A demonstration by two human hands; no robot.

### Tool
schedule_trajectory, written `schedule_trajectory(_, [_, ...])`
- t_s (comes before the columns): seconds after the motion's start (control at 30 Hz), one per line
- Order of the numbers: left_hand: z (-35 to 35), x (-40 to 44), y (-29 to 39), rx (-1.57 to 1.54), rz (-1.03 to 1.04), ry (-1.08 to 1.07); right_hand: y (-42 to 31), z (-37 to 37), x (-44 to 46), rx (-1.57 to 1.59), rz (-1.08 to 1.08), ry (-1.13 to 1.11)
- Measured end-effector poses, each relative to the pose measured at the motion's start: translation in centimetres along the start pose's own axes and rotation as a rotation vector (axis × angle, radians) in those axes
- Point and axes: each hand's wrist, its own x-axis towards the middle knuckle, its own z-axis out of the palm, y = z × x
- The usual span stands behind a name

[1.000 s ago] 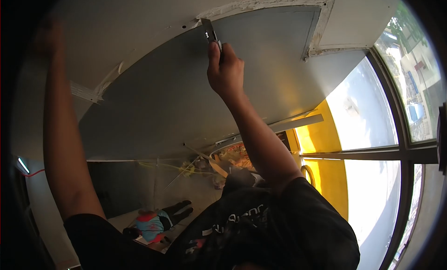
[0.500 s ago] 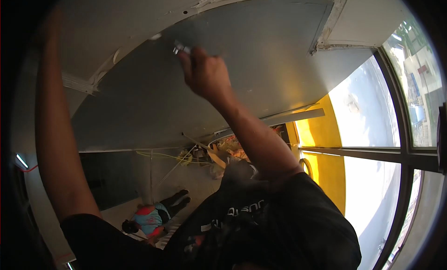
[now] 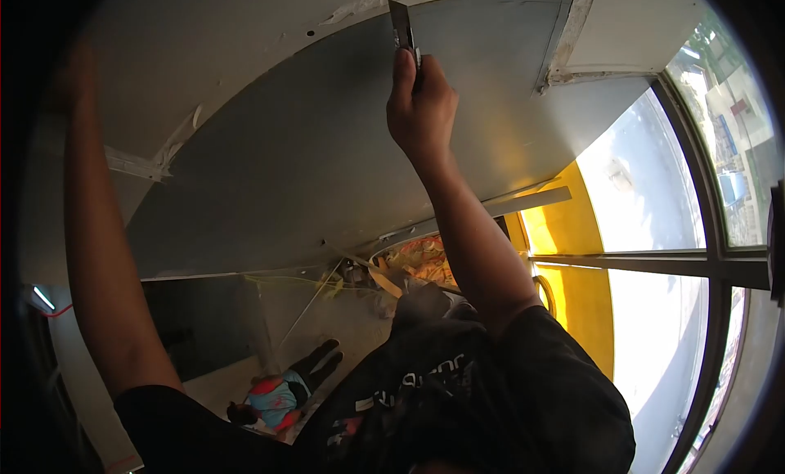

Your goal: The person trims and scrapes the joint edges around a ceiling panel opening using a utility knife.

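My right hand (image 3: 423, 106) is closed round what looks like a utility knife (image 3: 400, 24), its flat blade pointing up. The blade tip overlaps the white, rough-plastered seam (image 3: 360, 10) along the curved edge of the ceiling; whether it touches cannot be told. Behind this hand spreads a smooth grey panel (image 3: 311, 147). My left arm reaches up at the far left, and my left hand (image 3: 78, 73) is raised close to the pale ceiling board (image 3: 204, 40). That hand is dark and blurred, so its fingers do not show clearly.
Below, a person in a blue and red top (image 3: 278, 400) is near the floor. Orange and yellow material (image 3: 425, 260) lies heaped beneath the panel. A yellow wall strip (image 3: 585, 204) and dark-framed windows (image 3: 711, 269) stand at right. A loose paper-like flap (image 3: 186, 129) hangs from the left seam.
My right hand has moved right and up with the knife, whose blade now points up toward the seam. My left arm has stayed raised. The view has shifted slightly.
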Motion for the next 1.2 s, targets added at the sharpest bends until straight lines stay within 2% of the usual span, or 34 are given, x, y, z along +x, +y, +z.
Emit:
schedule_trajectory(0.13, [0.3,0.0,-0.4,0.017,0.015,0.016,0.7,1.2,0.1,-0.057,-0.008,0.014])
schedule_trajectory(0.17, [4.5,1.6,-4.1,0.349,-0.128,0.078,0.6,1.6,0.1,-0.036,0.024,0.015])
schedule_trajectory(0.23, [12.6,4.8,-11.4,1.055,-0.476,0.042,0.3,2.5,-0.3,-0.019,0.059,0.008])
schedule_trajectory(0.3, [13.4,5.5,-12.2,1.087,-0.515,0.041,-0.2,3.7,-0.9,0.161,0.237,-0.011])
schedule_trajectory(0.33, [13.5,5.6,-12.2,1.111,-0.556,0.047,-0.5,4.0,-1.4,0.159,0.238,-0.013])
schedule_trajectory(0.4, [4.8,2.2,-4.0,0.351,-0.122,0.1,-1.3,4.0,-2.8,0.045,0.11,-0.224])
schedule_trajectory(0.43, [0.2,0.6,0.6,0.001,0.053,0.018,-0.8,4.6,-5.3,-0.013,0.022,-0.36])
schedule_trajectory(0.47, [0.3,0.2,0.4,-0.015,0.054,0.024,0.1,4.9,-7.9,-0.075,-0.064,-0.486])
schedule_trajectory(0.5, [0.7,0.2,-0.8,-0.017,0.081,0.023,0.3,4.2,-8.6,-0.081,-0.07,-0.464])
schedule_trajectory(0.57, [0.4,0.6,-1.5,0.016,0.109,0.045,0.6,3.3,-8.4,0.092,0.148,-0.309])
schedule_trajectory(0.63, [0.0,0.4,-0.7,0.006,0.044,-0.014,0.4,2.0,-5.9,0.106,0.149,-0.152])
schedule_trajectory(0.77, [0.6,0.3,-0.9,-0.049,0.022,0.007,0.8,1.2,-1.7,0.04,0.076,-0.043])
schedule_trajectory(0.8, [1.7,0.5,-2.4,0.023,0.02,0.034,0.9,1.1,-1.1,0.056,0.042,0.002])
schedule_trajectory(0.83, [3.3,0.9,-4.5,0.156,0.007,0.063,1.0,0.9,-0.5,0.072,0.009,0.05])
schedule_trajectory(0.93, [12.8,3.1,-15.5,1.109,-0.344,0.101,1.3,-0.7,1.1,0.011,0.03,0.089])
schedule_trajectory(1.03, [12.9,3.6,-15.2,1.055,-0.384,0.135,1.7,-1.5,2.0,-0.022,0.015,0.103])
schedule_trajectory(1.1, [4.7,1.5,-5.2,0.291,-0.078,0.108,1.3,-1.8,2.2,-0.032,0.01,0.092])
schedule_trajectory(1.13, [0.4,0.5,0.5,-0.068,0.033,0.027,1.2,-1.8,2.3,-0.039,0.004,0.082])
schedule_trajectory(1.2, [9.0,2.8,-9.8,0.686,-0.259,0.189,1.3,-1.3,2.3,-0.058,0.008,0.084])
